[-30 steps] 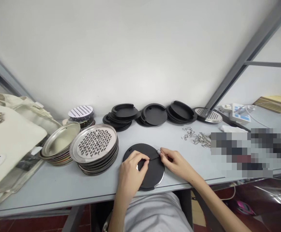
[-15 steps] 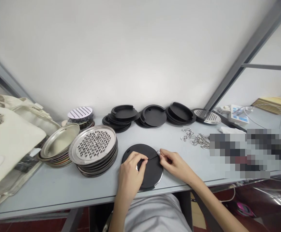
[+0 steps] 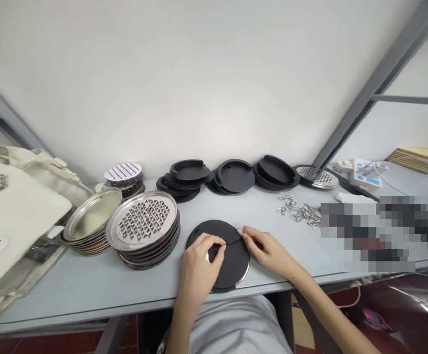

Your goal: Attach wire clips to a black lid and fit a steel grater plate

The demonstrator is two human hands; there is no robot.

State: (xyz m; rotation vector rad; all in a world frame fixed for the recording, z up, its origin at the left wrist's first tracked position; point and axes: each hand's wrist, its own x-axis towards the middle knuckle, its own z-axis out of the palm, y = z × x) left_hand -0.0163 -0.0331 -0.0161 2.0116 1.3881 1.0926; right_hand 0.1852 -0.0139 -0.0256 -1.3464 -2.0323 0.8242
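A round black disc (image 3: 234,268) lies on the table in front of me, with a bright metal edge showing at its lower right. My left hand (image 3: 201,263) rests over the disc's left side, thumb and index finger pinched at a thin line on its surface; what they hold is too small to make out. A bit of white shows under that hand. At the disc's upper right edge, my right hand (image 3: 267,250) pinches a small metal ring (image 3: 240,230). Beyond it lies a loose pile of metal clasps (image 3: 305,214).
Left of the disc stands a stack of round metal graters (image 3: 147,221), beside a stack of metal lids (image 3: 94,216). Several black discs (image 3: 236,177) sit in piles along the wall. A cream bag (image 3: 18,211) fills the far left; a grater (image 3: 317,177) lies at the back right.
The ring at my right fingertips has shifted slightly up and left and turned. My left hand keeps its pinch in nearly the same spot.
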